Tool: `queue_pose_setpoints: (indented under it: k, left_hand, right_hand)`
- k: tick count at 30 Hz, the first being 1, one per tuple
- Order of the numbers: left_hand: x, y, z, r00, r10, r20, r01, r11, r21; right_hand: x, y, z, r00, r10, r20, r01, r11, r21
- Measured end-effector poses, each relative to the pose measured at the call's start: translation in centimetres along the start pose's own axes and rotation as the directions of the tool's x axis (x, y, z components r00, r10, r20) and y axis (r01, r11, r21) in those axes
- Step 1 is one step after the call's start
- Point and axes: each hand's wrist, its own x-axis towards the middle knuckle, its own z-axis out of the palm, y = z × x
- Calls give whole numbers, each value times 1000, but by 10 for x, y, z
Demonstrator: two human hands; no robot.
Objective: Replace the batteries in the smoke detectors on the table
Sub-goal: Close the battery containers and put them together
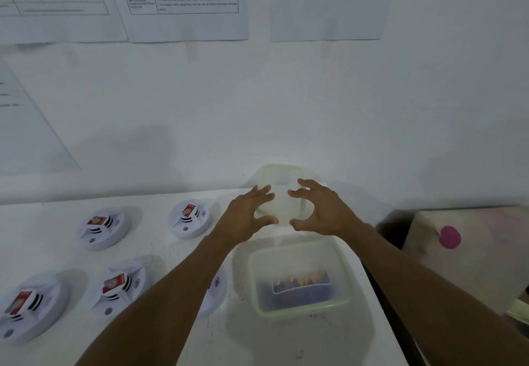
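Two hands at the pale square piece; batteries lie behind the wrists

Both hands reach to the far edge of the table (154, 248), by the wall. The left hand (246, 214) and right hand (323, 211) flank a pale square piece (282, 171), lid or tub not determinable. Fingers on each are spread and half-curled over it. Contact cannot be confirmed, so neither hold nor release is established.

The battery box (297, 254) stands uncovered between the forearms, on the body side of both hands. The batteries (300, 287) lie in it with the row's long axis running left to right.

Five smoke detectors sit left of the box, the nearest (216, 288) partly under the left forearm.

Judgement: reaching the batteries requires drawing a hand back towards the body; the left is better placed for the detectors.
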Motion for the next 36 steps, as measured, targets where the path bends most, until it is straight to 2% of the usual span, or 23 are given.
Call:
queue_pose_setpoints:
  k: [4, 8, 11, 14, 17, 20, 23, 26, 28, 34, 36]
  left_hand:
    - [-3, -2, 5, 999, 13, -33, -13, 1000, 3]
    - [-2, -9, -5, 995, 97, 38, -95, 994, -57]
    - [-2, -15, -13, 988, 148, 49, -149, 989, 20]
    - [-1, -5, -21, 998, 65, -20, -62, 992, 105]
    - [3, 12, -27, 997, -27, 74, 8, 968, 251]
    - [1, 21, -27, 986, -60, 157, 4, 941, 339]
    - [0, 19, -23, 985, -47, 165, 6, 971, 238]
    - [0, 12, -24, 981, -40, 191, 9, 987, 160]
    - [-3, 8, -24, 976, -27, 216, -6, 988, 152]
    - [-10, -1, -11, 993, 15, 115, -28, 994, 110]
    - [-12, -1, -9, 994, 20, 104, -34, 991, 127]
  right_hand:
    - [0, 4, -7, 999, -28, 26, 28, 1000, 14]
    - [-2, 12, -16, 990, -144, 13, 144, 989, -25]
    - [-7, 16, -24, 984, -156, 88, 159, 987, -21]
    - [-9, 20, -28, 973, -108, 202, 119, 992, -39]
    - [-11, 22, -29, 980, -154, 124, 164, 984, -71]
    - [-12, 17, -30, 974, -218, 56, 223, 972, -81]
    - [-11, 19, -28, 978, -206, 27, 207, 977, -46]
    - [-11, 23, -28, 989, -60, 132, 57, 998, 28]
    - [-12, 25, -26, 988, -40, 150, 34, 999, 38]
    - [-19, 20, -13, 994, -100, -46, 103, 992, 69]
    - [-18, 20, -11, 996, -84, -21, 86, 988, 130]
